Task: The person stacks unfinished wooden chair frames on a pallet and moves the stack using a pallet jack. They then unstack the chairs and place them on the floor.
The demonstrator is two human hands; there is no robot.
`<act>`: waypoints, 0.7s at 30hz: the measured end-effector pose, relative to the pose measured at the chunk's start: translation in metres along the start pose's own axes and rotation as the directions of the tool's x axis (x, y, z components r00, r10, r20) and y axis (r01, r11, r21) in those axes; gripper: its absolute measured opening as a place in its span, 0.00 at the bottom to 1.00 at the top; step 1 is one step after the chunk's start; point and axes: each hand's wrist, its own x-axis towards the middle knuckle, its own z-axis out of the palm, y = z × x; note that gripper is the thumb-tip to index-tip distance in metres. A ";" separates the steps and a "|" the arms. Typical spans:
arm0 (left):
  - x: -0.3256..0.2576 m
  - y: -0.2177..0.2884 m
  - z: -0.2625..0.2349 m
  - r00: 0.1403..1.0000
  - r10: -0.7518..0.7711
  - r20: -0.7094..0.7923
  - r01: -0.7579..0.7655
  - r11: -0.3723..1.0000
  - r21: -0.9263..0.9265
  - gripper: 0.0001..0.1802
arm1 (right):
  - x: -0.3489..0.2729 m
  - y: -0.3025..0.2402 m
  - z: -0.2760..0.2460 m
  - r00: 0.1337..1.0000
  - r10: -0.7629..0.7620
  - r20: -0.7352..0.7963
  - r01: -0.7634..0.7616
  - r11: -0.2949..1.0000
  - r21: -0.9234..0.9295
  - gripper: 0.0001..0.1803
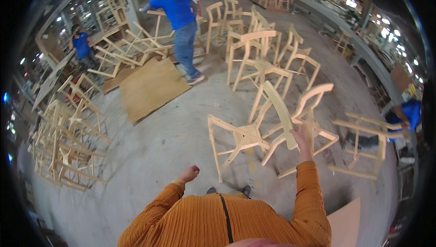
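My right hand (299, 139) is closed round the near end of the curved backrest rail (279, 110) of a bare wooden chair frame (245, 137). That frame stands on the floor just ahead of me, with crossed bars where the seat would be. Close beside it on the right is another chair frame (309, 123), partly behind my hand. My left hand (190, 173) hangs over the floor, apart from the chairs. Its fingers are curled in, with nothing visible in them.
Several chair frames (259, 38) stand ahead; others lie stacked (68, 142) at left. Brown sheet board (154, 88) covers part of the floor. One blue-shirted person (177, 8) leans over frames, another (81, 44) stands far left, and a third (411, 113) handles a tipped chair frame (363, 144) at right.
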 end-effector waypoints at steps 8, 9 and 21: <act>-0.159 -0.017 0.114 0.861 -0.505 -0.057 0.508 0.855 0.101 0.15 | 0.074 -0.009 0.034 0.799 -0.010 0.602 -0.326 0.833 0.447 0.29; -0.174 -0.021 0.134 0.826 -0.560 -0.064 0.563 0.826 0.037 0.15 | 0.077 -0.008 0.030 0.761 -0.019 0.649 -0.404 0.769 0.496 0.27; -0.170 0.008 0.231 0.967 -0.239 0.085 0.239 0.971 0.008 0.15 | -0.078 0.084 -0.037 0.731 -0.128 0.670 -0.336 0.787 0.518 0.32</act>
